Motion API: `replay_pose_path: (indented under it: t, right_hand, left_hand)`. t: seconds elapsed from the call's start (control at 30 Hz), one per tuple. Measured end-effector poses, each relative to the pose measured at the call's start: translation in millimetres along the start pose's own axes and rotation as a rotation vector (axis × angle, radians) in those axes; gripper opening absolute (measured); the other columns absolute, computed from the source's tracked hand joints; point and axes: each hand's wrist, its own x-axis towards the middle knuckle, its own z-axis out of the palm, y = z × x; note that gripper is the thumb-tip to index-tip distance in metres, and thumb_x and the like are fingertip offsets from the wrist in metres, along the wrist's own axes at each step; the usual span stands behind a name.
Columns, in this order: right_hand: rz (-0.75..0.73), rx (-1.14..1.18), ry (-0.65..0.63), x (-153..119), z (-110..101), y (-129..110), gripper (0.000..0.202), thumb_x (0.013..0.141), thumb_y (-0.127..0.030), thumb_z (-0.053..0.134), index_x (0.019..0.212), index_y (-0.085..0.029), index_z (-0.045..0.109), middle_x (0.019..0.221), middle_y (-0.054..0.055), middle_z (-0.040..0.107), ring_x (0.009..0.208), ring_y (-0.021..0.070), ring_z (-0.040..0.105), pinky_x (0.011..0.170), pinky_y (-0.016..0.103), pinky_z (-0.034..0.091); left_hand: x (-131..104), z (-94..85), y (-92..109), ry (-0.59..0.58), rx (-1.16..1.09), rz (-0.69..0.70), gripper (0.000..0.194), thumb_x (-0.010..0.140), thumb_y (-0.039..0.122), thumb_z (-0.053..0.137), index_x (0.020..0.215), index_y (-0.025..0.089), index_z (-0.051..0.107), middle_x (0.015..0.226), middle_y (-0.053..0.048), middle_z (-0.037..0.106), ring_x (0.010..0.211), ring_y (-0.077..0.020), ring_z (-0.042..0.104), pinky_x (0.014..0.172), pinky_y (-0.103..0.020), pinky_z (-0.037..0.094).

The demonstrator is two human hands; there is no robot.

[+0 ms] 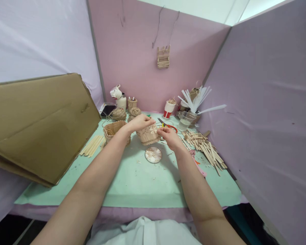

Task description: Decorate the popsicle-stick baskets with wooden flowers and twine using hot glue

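Note:
Above the mat, a basket of light wooden sticks [148, 137] is tilted, with a braided trim low on its side. My left hand [142, 122] grips it over its top, fingers stretched across the upper side; the thumb is hidden. On the basket's side sits a pale flower-shaped piece [153, 130]. My right hand [168, 136] pinches the flower's right edge with thumb and fingertips. Just below lies a round dish [153, 155] holding pale petal-like pieces. Behind my right hand rest open scissors [171, 127] with orange-red handles.
Another wooden basket [112, 129] stands left, beside loose sticks [92, 146]. Twine balls [118, 114] sit behind. At right are a stick pile [206, 148], a clear cup [185, 121] and white strips [195, 99]. A large cardboard sheet [43, 126] leans at left.

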Motion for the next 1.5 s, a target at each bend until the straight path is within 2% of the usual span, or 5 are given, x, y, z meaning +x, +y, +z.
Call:
replay_pose_path:
  t: [0.43,0.67,1.13,1.37,1.5]
  right_hand:
    - [-0.083,-0.102,0.171,0.9,5.5,1.5,0.017,0.063,-0.033,0.062,0.068,-0.016,0.061,0.06,-0.003,0.054,0.056,0.0101,0.043,0.054,0.024,0.032]
    - [-0.081,-0.06,0.084,6.3,-1.0,5.3,0.022,0.063,-0.037,0.064,0.07,-0.017,0.06,0.062,-0.001,0.058,0.057,0.0116,0.048,0.053,0.024,0.035]
    - [-0.109,-0.043,0.139,7.1,-0.8,5.1,0.02,0.059,-0.031,0.068,0.07,-0.017,0.06,0.065,-0.002,0.058,0.058,0.011,0.049,0.054,0.024,0.036]
    - [-0.086,-0.004,0.129,2.3,-6.3,-0.8,0.027,0.063,-0.041,0.068,0.074,-0.018,0.057,0.071,0.0,0.059,0.065,0.0123,0.052,0.062,0.025,0.041]
    - [-0.1,-0.026,0.113,3.3,-6.5,2.6,0.032,0.06,-0.04,0.071,0.078,-0.018,0.057,0.073,0.001,0.06,0.066,0.0126,0.052,0.06,0.024,0.04]
  left_hand:
    - [1.8,1.2,-2.0,-0.001,-0.01,0.021,0.046,0.075,0.055,0.048,0.052,0.018,0.037,0.053,0.004,0.026,0.05,-0.0083,0.025,0.048,-0.025,0.018]
    - [0.8,0.6,-1.7,0.009,-0.041,0.021,0.046,0.074,0.054,0.05,0.05,0.018,0.037,0.052,0.004,0.026,0.05,-0.0084,0.024,0.048,-0.026,0.017]
    - [-1.4,1.2,3.5,-0.009,-0.017,0.02,0.047,0.075,0.057,0.048,0.051,0.018,0.034,0.053,0.004,0.026,0.05,-0.0083,0.023,0.047,-0.025,0.016]
    - [0.4,0.3,0.4,-0.014,-0.021,0.006,0.046,0.075,0.056,0.048,0.052,0.018,0.038,0.054,0.003,0.028,0.051,-0.0087,0.025,0.047,-0.025,0.019]
    - [-0.4,0.3,1.6,-0.023,-0.023,0.0,0.047,0.074,0.058,0.049,0.052,0.018,0.037,0.053,0.004,0.027,0.05,-0.0085,0.025,0.047,-0.025,0.018]
